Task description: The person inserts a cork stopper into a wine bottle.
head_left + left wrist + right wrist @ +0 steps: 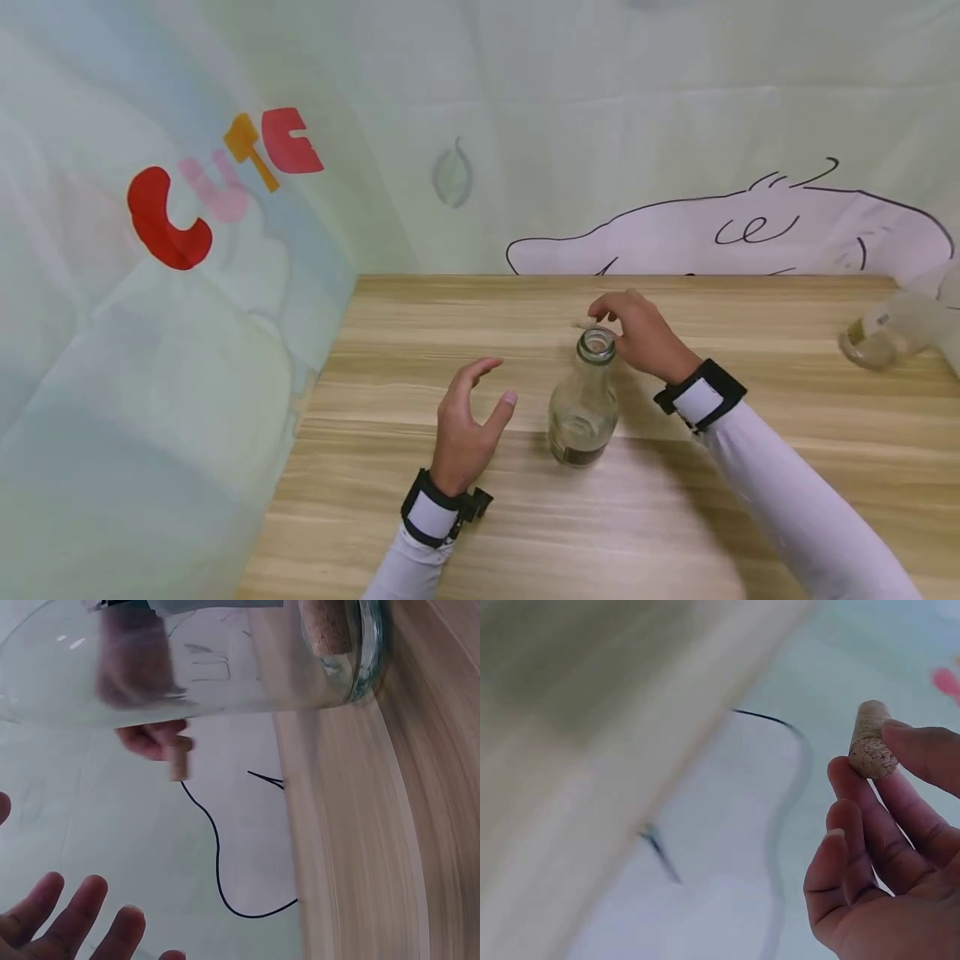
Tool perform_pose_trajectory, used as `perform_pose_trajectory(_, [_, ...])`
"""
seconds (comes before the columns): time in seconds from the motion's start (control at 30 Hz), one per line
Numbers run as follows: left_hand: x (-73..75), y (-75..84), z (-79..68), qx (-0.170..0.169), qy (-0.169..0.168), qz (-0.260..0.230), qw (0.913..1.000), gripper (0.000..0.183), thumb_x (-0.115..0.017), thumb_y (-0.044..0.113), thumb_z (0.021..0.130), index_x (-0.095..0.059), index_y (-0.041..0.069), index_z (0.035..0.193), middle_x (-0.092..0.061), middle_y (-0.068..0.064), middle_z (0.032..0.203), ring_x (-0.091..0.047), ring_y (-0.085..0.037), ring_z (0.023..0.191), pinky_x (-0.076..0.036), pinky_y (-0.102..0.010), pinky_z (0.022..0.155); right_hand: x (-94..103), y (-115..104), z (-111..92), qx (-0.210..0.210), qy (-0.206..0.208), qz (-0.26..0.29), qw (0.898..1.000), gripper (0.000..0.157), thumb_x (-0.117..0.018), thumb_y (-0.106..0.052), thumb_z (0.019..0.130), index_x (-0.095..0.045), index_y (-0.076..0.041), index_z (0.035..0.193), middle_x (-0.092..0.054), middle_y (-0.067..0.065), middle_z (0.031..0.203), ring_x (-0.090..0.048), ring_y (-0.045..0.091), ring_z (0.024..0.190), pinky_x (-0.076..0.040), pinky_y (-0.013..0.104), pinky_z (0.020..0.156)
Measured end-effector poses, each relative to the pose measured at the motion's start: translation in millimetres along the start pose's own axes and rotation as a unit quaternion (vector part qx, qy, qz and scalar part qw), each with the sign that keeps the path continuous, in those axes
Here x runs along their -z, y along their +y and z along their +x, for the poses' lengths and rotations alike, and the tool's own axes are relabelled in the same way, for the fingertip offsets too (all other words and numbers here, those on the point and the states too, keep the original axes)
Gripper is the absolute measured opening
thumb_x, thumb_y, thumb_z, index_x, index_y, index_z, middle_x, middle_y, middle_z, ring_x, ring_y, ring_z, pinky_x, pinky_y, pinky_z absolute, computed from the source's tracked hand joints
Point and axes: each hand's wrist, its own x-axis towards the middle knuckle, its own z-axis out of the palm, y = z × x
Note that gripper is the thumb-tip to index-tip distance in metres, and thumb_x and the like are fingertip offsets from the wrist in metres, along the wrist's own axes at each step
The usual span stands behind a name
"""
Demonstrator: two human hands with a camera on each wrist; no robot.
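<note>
A clear glass bottle (583, 417) stands upright on the table between my hands, its mouth uncovered. My right hand (641, 333) is just behind and right of the bottle's neck, pinching a tapered cork stopper (873, 741) between thumb and fingers. The cork is apart from the bottle. My left hand (467, 425) is held left of the bottle, thumb and fingers spread, touching nothing. In the left wrist view, a piece of cork (326, 626) shows through the glass near the bottle's base; I cannot tell whether it lies inside.
A second clear bottle (877, 342) is near the table's right edge, blurred. The wooden table (390, 333) meets a printed cloth backdrop (420, 100) at the back and another on the left.
</note>
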Motion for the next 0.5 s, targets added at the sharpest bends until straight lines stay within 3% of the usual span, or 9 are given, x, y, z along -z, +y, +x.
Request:
perform_pose_trajectory(0.17, [-4.1,1.6,1.1,-0.007,-0.009,-0.01,0.9999,0.044,-0.06,0.026,0.084,-0.047,0.017,0.125,-0.051,-0.003,0.12,-0.044,-0.017,0.112,-0.034,-0.042,0.089,35.0,-38,2,0.058,0.094,0.026,0.993,0.023,-0.069,-0.007,0.077,-0.06,-0.007,0.097,-0.058,0.001,0.091,-0.05,0.017,0.078,-0.041,0.032,0.061])
perform_pose_trajectory(0.23, [-6.0,1.9,1.4,-0.011,-0.01,-0.011,0.9998,0.044,-0.06,0.026,0.084,-0.047,0.017,0.125,-0.051,-0.004,0.12,-0.044,-0.017,0.112,-0.034,-0.041,0.089,55.7,-63,2,0.078,0.128,0.047,0.988,0.024,-0.069,-0.002,0.075,-0.061,-0.004,0.098,-0.059,0.003,0.089,-0.051,0.017,0.077,-0.042,0.031,0.063])
perform_pose_trajectory(0.4, [-9.7,1.9,0.9,-0.012,-0.011,-0.008,0.9998,0.044,-0.06,0.027,0.084,-0.048,0.014,0.124,-0.051,-0.004,0.119,-0.044,-0.017,0.111,-0.034,-0.038,0.089,102.1,-125,0,0.127,0.173,0.099,0.972,0.026,-0.066,0.013,0.072,-0.062,0.006,0.096,-0.059,0.01,0.084,-0.052,0.02,0.074,-0.042,0.027,0.067])
perform_pose_trajectory(0.5, [-12.3,2.9,1.0,-0.017,-0.01,-0.014,0.9997,0.044,-0.062,0.024,0.083,-0.049,0.011,0.123,-0.051,-0.004,0.119,-0.044,-0.017,0.111,-0.035,-0.04,0.089,114.0,-143,-4,0.158,0.19,0.095,0.964,0.023,-0.065,0.008,0.075,-0.064,0.004,0.097,-0.06,0.01,0.087,-0.052,0.019,0.076,-0.041,0.025,0.068])
